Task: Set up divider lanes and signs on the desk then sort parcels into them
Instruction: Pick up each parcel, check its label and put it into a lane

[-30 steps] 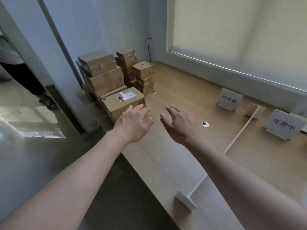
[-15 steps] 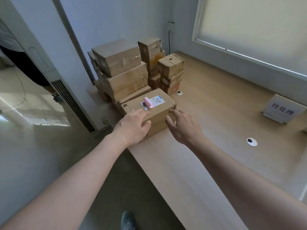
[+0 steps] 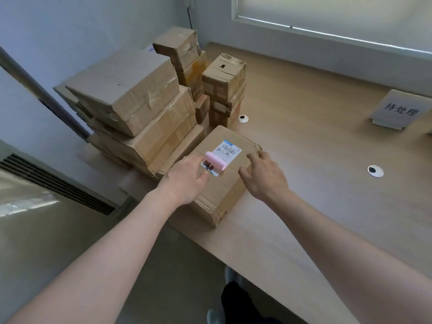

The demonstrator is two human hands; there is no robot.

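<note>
Cardboard parcel [image 3: 224,181] sits at the near left corner of the wooden desk [image 3: 315,183], just in front of the stacked boxes. White shipping label [image 3: 228,150] on its top face, with a pink slip [image 3: 215,161] curling up from the label's near end; black handwriting shows below the slip. Left hand [image 3: 187,181] lies on the parcel's top left part, fingers fairly straight and spread, tips at the label's edge. Right hand [image 3: 264,176] rests at the parcel's right top edge, fingers apart and lightly bent over the far right corner, thumb on the top face; neither hand is wrapped round the box. Stack of cardboard boxes [image 3: 140,113] rises behind and left of the parcel, large ones at left, smaller ones piled toward the wall. Two round white cable grommets in the desk: one [image 3: 243,118] beside the small boxes, one [image 3: 375,171] well to the right. White sign [image 3: 397,111] with black characters stands at far right. Window blind [image 3: 339,12] above the desk's far edge.
</note>
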